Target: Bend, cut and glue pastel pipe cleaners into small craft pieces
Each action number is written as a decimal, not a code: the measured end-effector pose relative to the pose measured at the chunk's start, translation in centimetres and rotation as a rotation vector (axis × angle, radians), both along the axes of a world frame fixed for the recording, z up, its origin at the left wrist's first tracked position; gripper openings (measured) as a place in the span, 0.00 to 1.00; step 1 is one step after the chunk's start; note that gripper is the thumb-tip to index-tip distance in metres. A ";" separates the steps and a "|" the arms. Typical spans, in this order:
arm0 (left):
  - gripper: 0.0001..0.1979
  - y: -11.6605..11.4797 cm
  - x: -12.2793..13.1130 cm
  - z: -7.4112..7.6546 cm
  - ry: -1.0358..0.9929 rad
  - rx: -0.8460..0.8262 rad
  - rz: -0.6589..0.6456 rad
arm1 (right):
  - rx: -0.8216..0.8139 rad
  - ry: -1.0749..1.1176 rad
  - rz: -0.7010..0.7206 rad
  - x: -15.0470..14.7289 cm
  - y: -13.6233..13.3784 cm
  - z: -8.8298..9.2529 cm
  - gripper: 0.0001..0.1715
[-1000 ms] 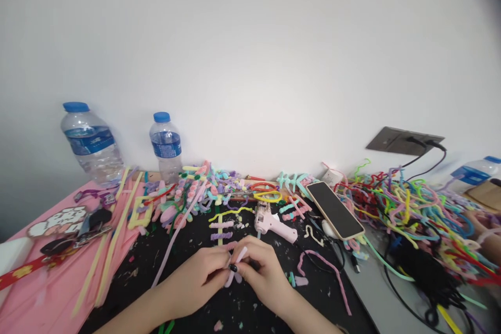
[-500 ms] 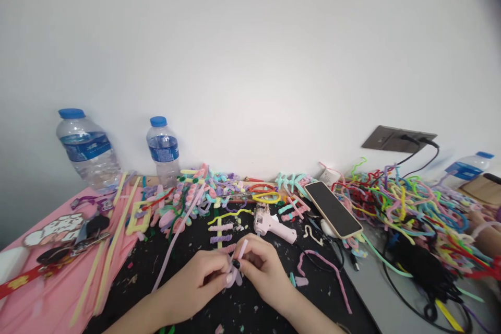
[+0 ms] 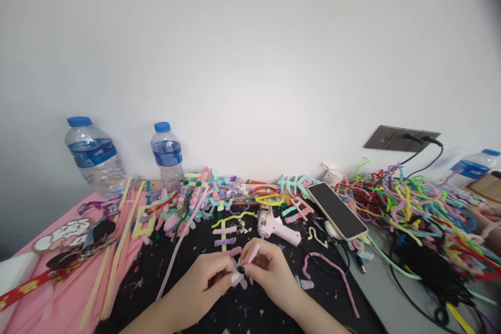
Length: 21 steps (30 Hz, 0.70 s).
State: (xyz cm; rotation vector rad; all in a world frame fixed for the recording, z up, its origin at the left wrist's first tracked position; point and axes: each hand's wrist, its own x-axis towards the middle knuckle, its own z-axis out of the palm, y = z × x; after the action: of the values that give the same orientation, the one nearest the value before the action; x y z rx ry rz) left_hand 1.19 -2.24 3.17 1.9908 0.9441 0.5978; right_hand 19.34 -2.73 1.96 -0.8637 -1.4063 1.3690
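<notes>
My left hand (image 3: 205, 282) and my right hand (image 3: 268, 271) meet over the black mat (image 3: 183, 282) at the bottom centre. Both are closed in a pinch on a small lilac pipe-cleaner figure (image 3: 241, 271) with a black dot in its middle. One pale stem of it sticks up past my right fingers. A pink glue gun (image 3: 276, 227) lies just behind my hands. Short twisted pipe-cleaner pieces (image 3: 225, 230) lie in front of it.
Two water bottles (image 3: 94, 156) (image 3: 167, 155) stand at the back left. A phone (image 3: 337, 211) leans right of the glue gun. A big tangle of coloured pipe cleaners (image 3: 410, 203) and black cables cover the right side. Pink sheet (image 3: 58, 292) with clips lies left. Another person's hand (image 3: 483, 216) shows far right.
My hands stayed together on the lilac figure, with small finger shifts. The view tipped up and shifted slightly, so everything sits a little lower in the picture.
</notes>
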 end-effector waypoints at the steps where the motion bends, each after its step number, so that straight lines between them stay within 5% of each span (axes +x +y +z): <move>1: 0.14 0.0 0.0 0.0 -0.009 0.000 0.007 | 0.001 -0.006 -0.009 0.1 0.0 0.0 0.12; 15: 0.12 -0.4 -0.2 0.0 0.056 -0.221 -0.104 | -0.113 -0.053 0.047 -0.4 -0.5 -0.2 0.15; 21: 0.13 -0.2 -0.1 -0.5 0.056 -0.154 -0.043 | -0.127 -0.067 0.003 -0.4 -0.4 -0.2 0.17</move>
State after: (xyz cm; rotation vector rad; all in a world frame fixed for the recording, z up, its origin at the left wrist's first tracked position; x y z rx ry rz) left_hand 1.10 -2.45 2.70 1.8932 0.9494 0.4337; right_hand 18.96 -3.09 1.76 -0.9985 -1.3836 1.4560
